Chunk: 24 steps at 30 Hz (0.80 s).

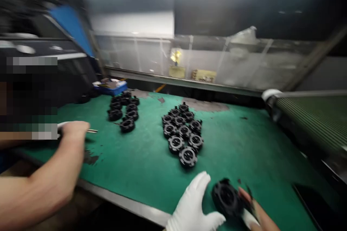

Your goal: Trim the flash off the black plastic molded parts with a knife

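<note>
In the head view, a black round part (227, 197) was seen in the lower right of the frame, tilted, with its open, ring-like face turned upward. It was held at its right edge by the fingers of the right hand (262, 213), which were blurred; a thin dark item (249, 194) was seen among them, too smeared to be identified. The left hand (189, 207), covered by a white glove, was placed at the bottom centre, just to the left of the part and apart from it. Its fingers were spread wide from the thumb, and nothing was gripped by them. The green-topped table (146, 166) was stretched across the frame. Near its middle, a larger group of similar black parts (184, 131) was packed closely together, their ringed faces turned up. A smaller group of black parts (132, 114) was set out to the upper left of it, and just behind that a blue tray (119, 89) was filled with small items. At the left edge, another person's forearm (55, 180) was extended over the table, and a thin tool (92, 130) was seen protruding beyond the hand. A flat dark object (314, 204) was laid at the lower right, and a green ribbed surface (317, 115) was visible above it.
</note>
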Each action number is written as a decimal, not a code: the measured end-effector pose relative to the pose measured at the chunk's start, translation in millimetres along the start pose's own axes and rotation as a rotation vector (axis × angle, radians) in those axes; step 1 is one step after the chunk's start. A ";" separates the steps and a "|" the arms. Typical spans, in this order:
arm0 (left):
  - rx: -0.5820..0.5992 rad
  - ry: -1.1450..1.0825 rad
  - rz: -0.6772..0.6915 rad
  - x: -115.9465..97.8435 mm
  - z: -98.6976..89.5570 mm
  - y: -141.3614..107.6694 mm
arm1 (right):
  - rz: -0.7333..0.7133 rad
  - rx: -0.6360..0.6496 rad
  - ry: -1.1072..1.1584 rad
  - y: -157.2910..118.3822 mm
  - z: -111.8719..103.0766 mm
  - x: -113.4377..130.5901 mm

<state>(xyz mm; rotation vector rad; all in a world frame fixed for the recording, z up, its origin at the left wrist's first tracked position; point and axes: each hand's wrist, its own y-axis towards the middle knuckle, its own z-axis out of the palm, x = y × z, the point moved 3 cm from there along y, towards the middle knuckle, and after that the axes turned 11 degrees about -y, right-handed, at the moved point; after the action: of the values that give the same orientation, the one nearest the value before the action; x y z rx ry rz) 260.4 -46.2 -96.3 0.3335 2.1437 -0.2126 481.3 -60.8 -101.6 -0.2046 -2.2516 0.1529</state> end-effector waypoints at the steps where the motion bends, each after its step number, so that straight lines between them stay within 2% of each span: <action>1: 0.033 0.002 0.001 -9.6 9.3 4.1 | 0.024 0.020 0.009 -10.2 4.2 -7.0; 3: 0.074 -0.012 0.019 -23.8 22.6 10.6 | 0.002 0.100 0.023 -27.4 10.7 -10.5; 5: 0.100 -0.041 0.036 -29.3 29.2 13.6 | -0.038 0.167 0.014 -40.0 7.7 -7.0; 8: 0.127 -0.028 0.073 -28.0 30.0 12.3 | -0.007 0.222 -0.034 -54.7 -15.3 -4.4; 11: 0.155 0.012 0.123 -27.3 28.2 9.5 | 0.031 0.261 -0.183 -66.3 -43.8 -8.5; 15: 0.149 0.036 0.174 -30.3 28.5 10.4 | -0.105 0.306 -0.375 -71.7 -60.8 -5.6; 21: 0.141 0.013 0.207 -31.5 29.1 12.5 | -0.226 0.253 -0.661 -64.3 -59.8 11.4; 24: 0.146 0.007 0.214 -32.2 29.3 12.0 | -0.197 0.159 -0.914 -49.6 -71.6 -3.8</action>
<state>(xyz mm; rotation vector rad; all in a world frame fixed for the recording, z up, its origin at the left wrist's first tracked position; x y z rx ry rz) 304.4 -48.0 -86.2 0.6455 2.0856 -0.2447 534.3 -107.2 -50.2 0.2263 -3.1249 0.3755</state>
